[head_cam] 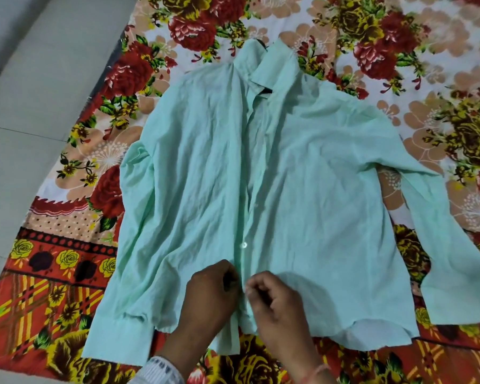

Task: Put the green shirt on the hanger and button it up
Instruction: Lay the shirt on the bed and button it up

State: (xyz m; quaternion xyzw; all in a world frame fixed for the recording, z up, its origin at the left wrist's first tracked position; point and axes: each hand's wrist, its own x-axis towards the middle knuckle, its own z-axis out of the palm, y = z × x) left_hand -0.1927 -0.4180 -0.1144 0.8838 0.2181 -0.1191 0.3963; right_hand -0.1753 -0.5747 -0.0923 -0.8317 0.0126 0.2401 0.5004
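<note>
The shirt (261, 167) lies flat on the floral sheet (399, 37), front up. The left hand (214, 289) and right hand (272, 300) each pinch its front edges near the hem. The wrinkled edges could slip out of line, fastening the front skewed.

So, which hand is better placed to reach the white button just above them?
Probably the left hand: it lies higher along the front edge, nearer the white button, than the right hand. Both hands pinch the green shirt near the hem, so the difference is small.
</note>
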